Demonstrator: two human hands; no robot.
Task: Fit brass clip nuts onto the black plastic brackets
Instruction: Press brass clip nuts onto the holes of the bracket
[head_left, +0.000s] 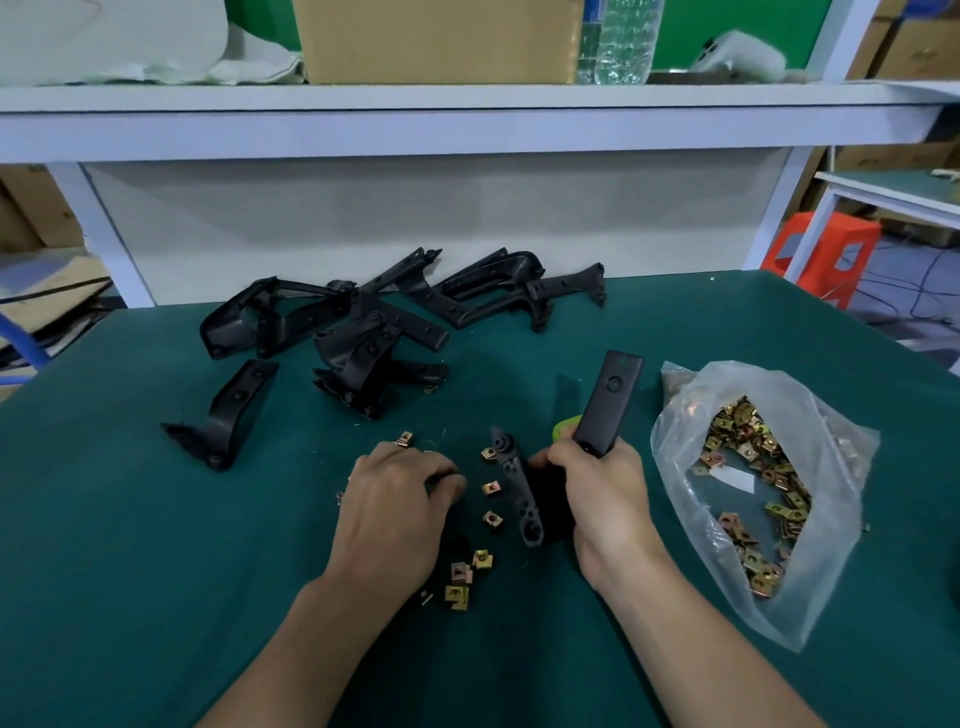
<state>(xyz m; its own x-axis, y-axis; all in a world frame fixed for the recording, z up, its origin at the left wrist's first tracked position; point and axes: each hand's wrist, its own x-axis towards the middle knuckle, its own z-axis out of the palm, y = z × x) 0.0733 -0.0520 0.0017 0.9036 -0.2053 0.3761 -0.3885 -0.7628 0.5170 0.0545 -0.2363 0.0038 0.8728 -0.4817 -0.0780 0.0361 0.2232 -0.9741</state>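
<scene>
My right hand (602, 488) grips a black plastic bracket (605, 405) by its lower part; one arm of it stands up and a second arm (522, 493) lies toward me between my hands. My left hand (400, 493) rests knuckles-up on the green mat, fingers curled at the bracket's left side; what its fingertips hold is hidden. Several loose brass clip nuts (491, 488) lie between my hands, and a small heap of nuts (462, 582) lies near my left wrist. One nut (404, 439) sits just beyond my left hand.
A pile of black brackets (363, 322) lies at the back of the green mat (156, 571), one bracket (228, 415) apart at the left. An open clear plastic bag (753, 493) of brass nuts lies to the right. A white shelf (467, 119) runs overhead behind.
</scene>
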